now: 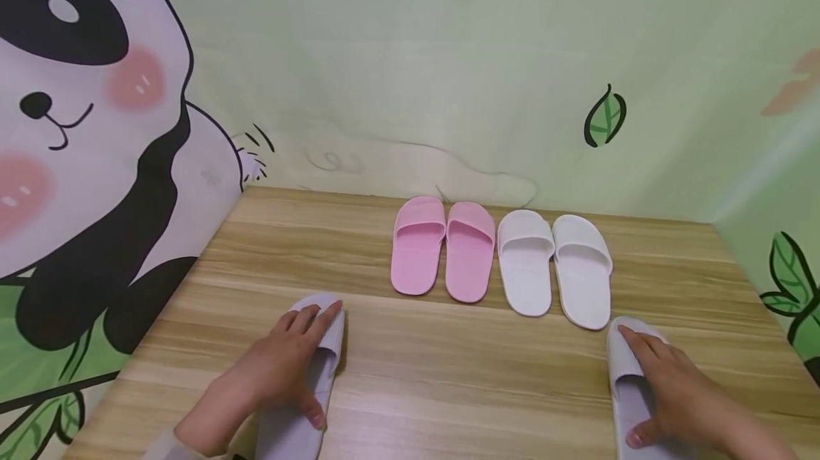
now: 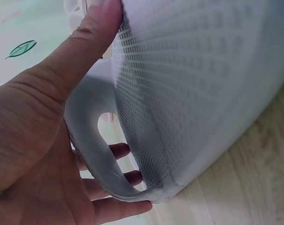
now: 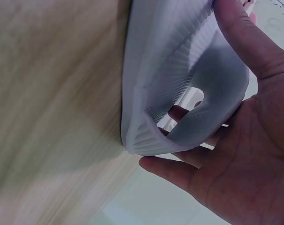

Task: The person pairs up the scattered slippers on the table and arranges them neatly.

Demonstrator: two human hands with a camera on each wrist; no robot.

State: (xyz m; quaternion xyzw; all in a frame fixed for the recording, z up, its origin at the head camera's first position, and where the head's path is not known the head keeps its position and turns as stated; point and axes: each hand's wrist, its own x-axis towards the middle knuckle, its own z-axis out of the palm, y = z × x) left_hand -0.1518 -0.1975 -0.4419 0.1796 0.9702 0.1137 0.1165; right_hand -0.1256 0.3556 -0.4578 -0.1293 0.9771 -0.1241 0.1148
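A light grey slipper points away from me at the left front of the wooden surface. My left hand spans it, fingers over the strap and thumb at the inner edge. The left wrist view shows its ribbed footbed and open strap. At the right front, my right hand likewise grips a second light grey slipper, with fingers along the strap and the thumb on the footbed's edge. In the right wrist view this slipper's side stands close against the wood. Both heels run out of the head view.
Toward the back wall stand two pink slippers side by side, then two white slippers to their right. The wood-grain surface meets a pale green wall. A printed panda covers the left wall.
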